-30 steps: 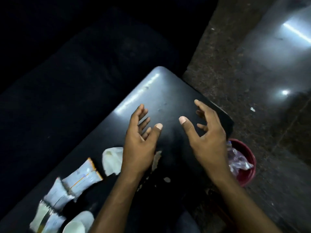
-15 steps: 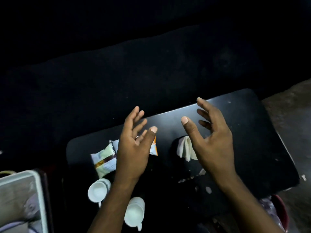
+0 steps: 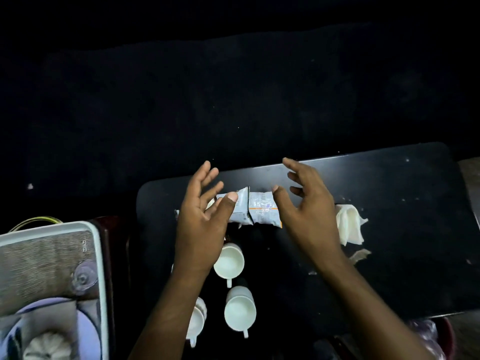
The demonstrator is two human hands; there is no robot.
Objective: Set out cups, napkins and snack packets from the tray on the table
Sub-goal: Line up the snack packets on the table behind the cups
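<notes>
Two white snack packets (image 3: 253,207) lie side by side on the black table (image 3: 389,229). My left hand (image 3: 202,222) hovers over their left end, fingers spread, holding nothing. My right hand (image 3: 304,211) hovers at their right end, also open. Three white cups stand near the front edge: one (image 3: 229,261) just below my left hand, one (image 3: 240,310) nearer me, one (image 3: 198,319) partly behind my left forearm. A white napkin (image 3: 349,227) lies crumpled to the right of my right hand.
A white-rimmed tray (image 3: 98,268) with a woven liner sits at the lower left, holding a pale plate (image 3: 83,328) and a clear object. A red bin (image 3: 446,336) with plastic stands at the lower right. Torn scraps (image 3: 359,254) lie near the napkin. The background is dark.
The view has swung left, bringing the tray, cups and packets into frame. Both hands stay raised and open, now over the snack packets.
</notes>
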